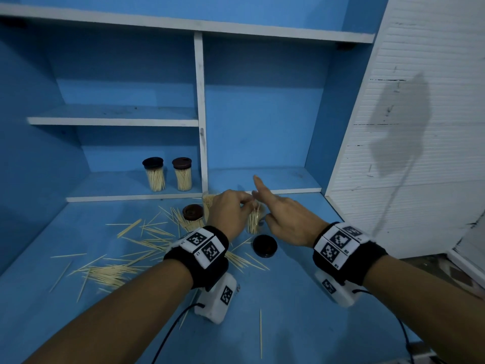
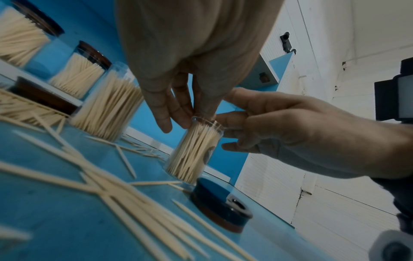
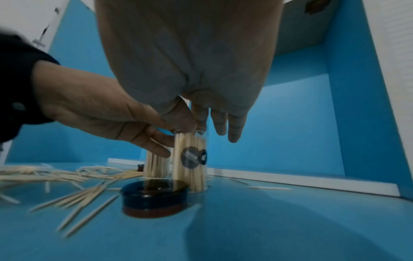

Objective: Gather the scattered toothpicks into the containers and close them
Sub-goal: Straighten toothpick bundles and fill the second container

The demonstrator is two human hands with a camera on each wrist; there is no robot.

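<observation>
The left hand (image 2: 178, 58) has its fingers (image 2: 163, 113) bunched together, tips down at the mouth of an open jar (image 2: 196, 151) and pinching toothpicks there, though the pinch itself is hard to make out. The right hand (image 2: 297, 134) is beside the same jar with fingers loosely spread, fingertips near its rim and wall; in the head view its index finger (image 1: 259, 186) points straight ahead. Whether it touches the glass cannot be told.

The jar stands upright on the blue bench (image 1: 301, 324), nearly full of toothpicks. It bears a round dark label (image 3: 193, 157) with a pale mark; no writing on it can be read. Its dark lid (image 1: 265, 246) lies on the bench just in front of it.

Left of it stands a second open jar (image 2: 109, 107), also full, and further left a capped jar (image 1: 193, 216). Loose toothpicks (image 1: 112, 274) lie scattered and heaped over the left part of the bench, a few near the front edge. Two more capped jars (image 1: 168, 174) stand on the low shelf (image 1: 110, 198) behind. Both wrists wear black bands (image 1: 343, 248) with square black-and-white code markers.
</observation>
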